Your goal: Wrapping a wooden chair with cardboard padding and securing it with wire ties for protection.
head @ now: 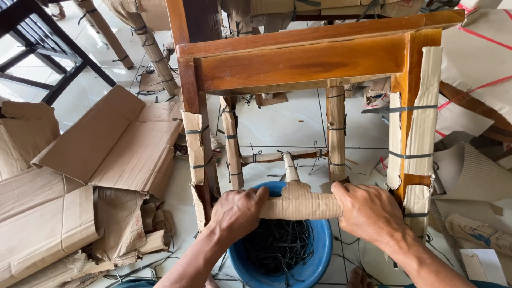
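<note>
A brown wooden chair frame (298, 61) stands in front of me, its legs wrapped in cardboard strips tied with dark bands. Both my hands grip the cardboard-wrapped front rung (300, 205) low down. My left hand (237, 213) closes over the rung's left end, next to the wrapped left leg (196, 154). My right hand (369, 210) closes over its right end, against the wrapped right leg (421, 133). Under the rung sits a blue plastic tub (320, 250) holding a tangle of dark strapping.
Flattened cardboard boxes (112, 144) and crumpled brown paper (42, 229) cover the white tiled floor at left. More cardboard with red tape (480, 58) lies at right. A dark chair frame (37, 37) stands at the top left, and other wrapped legs (152, 50) behind.
</note>
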